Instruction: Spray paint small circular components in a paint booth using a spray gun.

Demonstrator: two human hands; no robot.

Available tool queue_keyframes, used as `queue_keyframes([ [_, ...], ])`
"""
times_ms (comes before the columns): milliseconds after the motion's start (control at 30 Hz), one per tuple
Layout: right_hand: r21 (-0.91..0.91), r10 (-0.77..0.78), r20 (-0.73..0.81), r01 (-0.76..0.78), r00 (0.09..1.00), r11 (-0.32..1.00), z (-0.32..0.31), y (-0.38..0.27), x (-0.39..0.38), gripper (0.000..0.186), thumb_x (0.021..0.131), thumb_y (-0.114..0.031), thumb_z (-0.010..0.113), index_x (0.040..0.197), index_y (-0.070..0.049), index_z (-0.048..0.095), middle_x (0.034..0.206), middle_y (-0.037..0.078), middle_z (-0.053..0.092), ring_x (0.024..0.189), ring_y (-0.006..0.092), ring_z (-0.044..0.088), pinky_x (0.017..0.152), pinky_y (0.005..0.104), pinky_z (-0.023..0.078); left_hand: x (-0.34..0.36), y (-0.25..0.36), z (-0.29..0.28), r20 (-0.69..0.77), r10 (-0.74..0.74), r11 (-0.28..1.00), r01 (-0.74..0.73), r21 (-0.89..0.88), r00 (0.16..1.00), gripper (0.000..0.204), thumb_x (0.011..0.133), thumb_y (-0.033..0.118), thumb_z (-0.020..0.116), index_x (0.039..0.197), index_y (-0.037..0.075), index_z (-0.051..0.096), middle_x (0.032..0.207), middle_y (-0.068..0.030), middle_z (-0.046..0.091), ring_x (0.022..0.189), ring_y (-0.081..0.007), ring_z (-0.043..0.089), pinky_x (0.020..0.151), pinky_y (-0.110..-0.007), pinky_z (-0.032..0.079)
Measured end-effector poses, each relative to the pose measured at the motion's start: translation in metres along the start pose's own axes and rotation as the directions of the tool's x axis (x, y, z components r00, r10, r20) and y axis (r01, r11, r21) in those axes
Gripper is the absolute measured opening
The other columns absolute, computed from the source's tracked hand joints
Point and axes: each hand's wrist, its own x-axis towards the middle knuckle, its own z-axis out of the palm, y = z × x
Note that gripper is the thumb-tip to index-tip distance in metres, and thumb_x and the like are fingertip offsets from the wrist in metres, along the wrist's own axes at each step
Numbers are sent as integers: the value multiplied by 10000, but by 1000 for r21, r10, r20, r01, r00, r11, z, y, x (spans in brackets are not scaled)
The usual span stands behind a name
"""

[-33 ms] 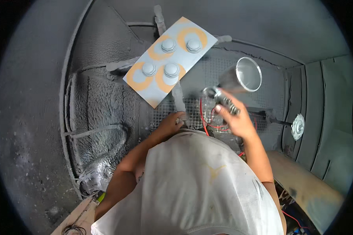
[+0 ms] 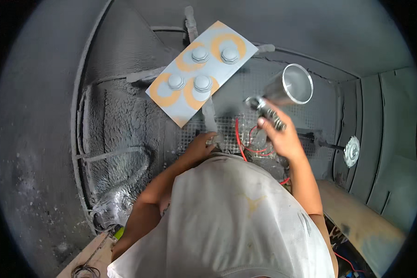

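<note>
Head view: right hand (image 2: pixel 282 134) wrapped round a spray gun (image 2: pixel 267 111), metal cup (image 2: pixel 276 89) beside it, open mouth showing. Gun sits right of the panel (image 2: pixel 204 68), apart from it. Panel lies aslant ahead of the person, grey with orange rings about four bolts (image 2: pixel 202 84); grey bars (image 2: pixel 209 116) poke out past its edges. Left hand (image 2: pixel 200 147) near one bar's lower end, fingers bent, can't tell if gripping. Red hose (image 2: pixel 238 136) between the hands
</note>
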Motion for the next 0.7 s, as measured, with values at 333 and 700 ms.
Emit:
queue_keyframes([
  [333,103,-58,18,55,998,993,-20,-21,34,483,937,-171,713,1383,-47,578,936,30,676,812,125,601,758,302,503,-55,-45,-52,-205,-301,924,338,180,931,404,874,178,738,1255,127,615,1160,-197,657,1008,-361,667,873,-428,533],
  [700,-9,-96,112,97,989,995,-6,49,37,495,937,-155,687,1398,-38,552,1017,85,692,926,161,623,881,310,500,-62,-48,-88,-369,-582,747,655,108,725,613,906,314,689,1415,18,518,1357,-270,580,1251,-394,576,1063,-436,452],
])
